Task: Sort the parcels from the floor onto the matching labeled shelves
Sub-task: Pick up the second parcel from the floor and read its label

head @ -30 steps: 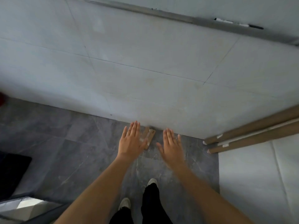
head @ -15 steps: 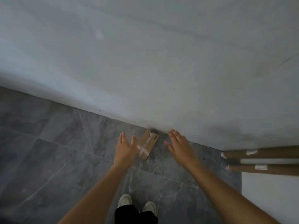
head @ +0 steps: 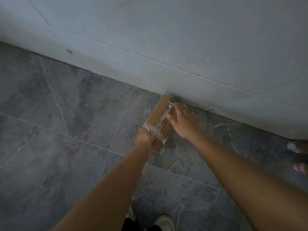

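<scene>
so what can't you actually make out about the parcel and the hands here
Head view only:
- Any label on the parcel: none legible; dim, blurred, glare on its clear tape.
- Left hand fingers: hidden behind the hand's back at the parcel's near end.
- Right hand: motion-blurred, contact unclear.
- Cardboard tubes: cut off by the right edge.
- Shelves: out of frame.

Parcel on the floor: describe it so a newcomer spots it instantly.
Follow the pale wall down to the dark floor. The parcel lies there with one end at the wall's base, between both hands. It is a flat brown box crossed with clear tape, the only cardboard there.
</scene>
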